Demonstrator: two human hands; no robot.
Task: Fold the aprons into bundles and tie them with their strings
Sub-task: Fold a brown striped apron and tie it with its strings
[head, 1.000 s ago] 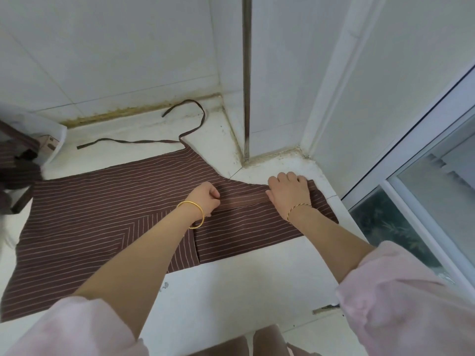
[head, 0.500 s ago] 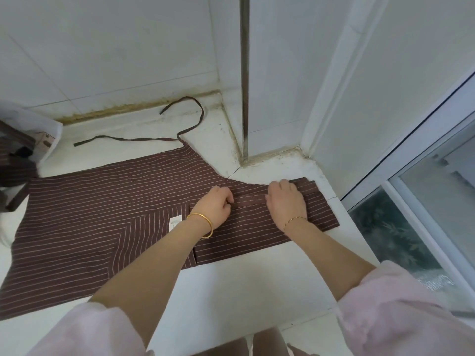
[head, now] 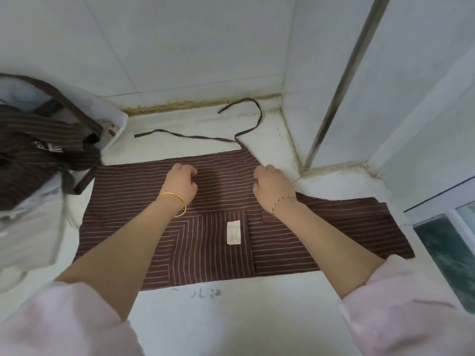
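- The brown striped apron [head: 133, 201] lies spread flat on the white surface [head: 231, 319], under both hands and reaching well out to either side of them.
- The left hand [head: 181, 183] sits over the apron's far half with its fingers curled in. I cannot tell whether they pinch any cloth.
- The right hand [head: 273, 187] is level with it, a little apart, knuckles up at the apron's far right corner. Its fingers are curled too, and whether they hold the fabric I cannot tell.
- A gold bangle [head: 177, 205] circles the left wrist and a thin chain bracelet [head: 284, 201] the right. Both pink sleeves are pushed back.
- Between the forearms, nearer the person than the hands, a small white label [head: 233, 232] shows on the cloth.
- To the right of the right forearm the apron lies doubled over in a folded flap [head: 354, 227].
- Beyond the right hand, the apron's string [head: 195, 136] trails loose from the corner and loops toward the tiled wall [head: 180, 47].
- Well left of the left hand, a heap of more striped aprons [head: 33, 150] rests in a crumple.
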